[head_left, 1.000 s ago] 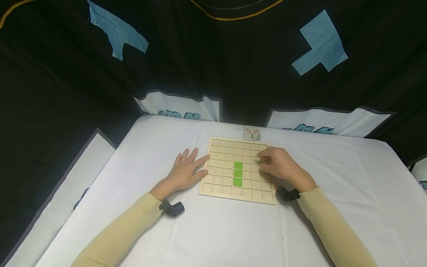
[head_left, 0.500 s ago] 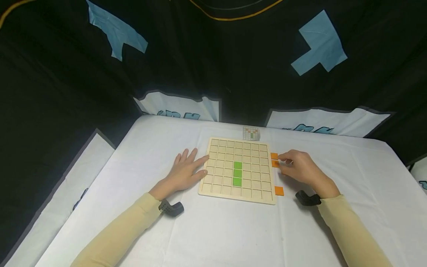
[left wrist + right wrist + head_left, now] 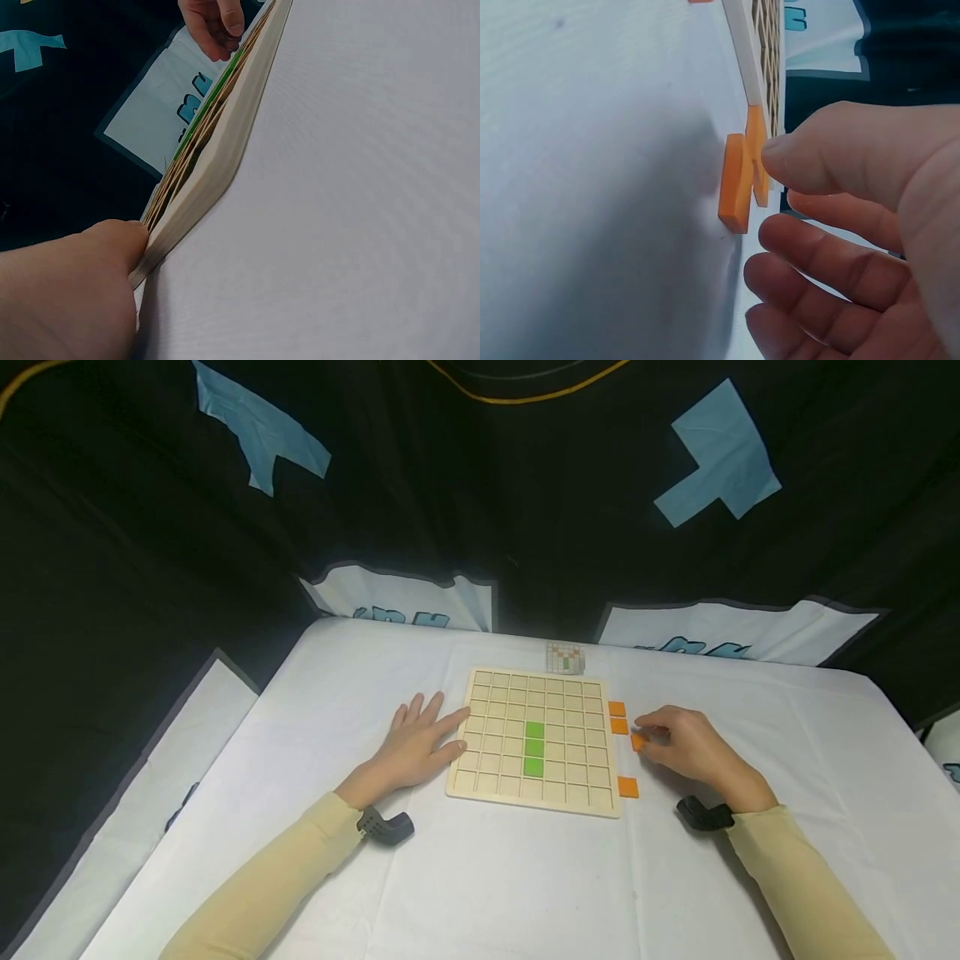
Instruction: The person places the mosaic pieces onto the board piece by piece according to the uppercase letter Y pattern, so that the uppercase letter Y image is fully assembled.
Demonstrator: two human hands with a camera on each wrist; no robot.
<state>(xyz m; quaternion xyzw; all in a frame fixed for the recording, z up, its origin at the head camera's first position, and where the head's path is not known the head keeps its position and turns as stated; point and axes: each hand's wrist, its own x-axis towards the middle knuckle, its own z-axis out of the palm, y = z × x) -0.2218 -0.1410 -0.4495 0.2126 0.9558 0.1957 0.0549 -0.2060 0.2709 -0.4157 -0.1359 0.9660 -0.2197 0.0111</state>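
Note:
My left hand point(image 3: 411, 754) lies with fingers spread at the left edge of a light wooden grid board point(image 3: 480, 789). Its thumb and index finger touch the board's rim. A column of green tiles point(image 3: 534, 748) sits in the board's grid. My right hand point(image 3: 688, 745) hovers low right of the board, fingers loosely bent. By its fingertips lies an orange tile point(image 3: 638, 742). In the right wrist view this orange tile point(image 3: 735, 184) rests on the cloth, just left of the thumb point(image 3: 832, 154), with a gap between thumb and fingers.
Two orange tiles point(image 3: 617, 708) lie along the board's right edge, and another orange tile point(image 3: 627, 787) lies nearer its front corner. A small pattern card point(image 3: 565, 658) is behind the board. White cloth point(image 3: 517, 877) covers the table; a black curtain point(image 3: 450, 485) hangs behind.
My right hand has moved right, off the board's right side, uncovering orange tiles there. The tile by its fingertips has come into view. My left hand has stayed in place.

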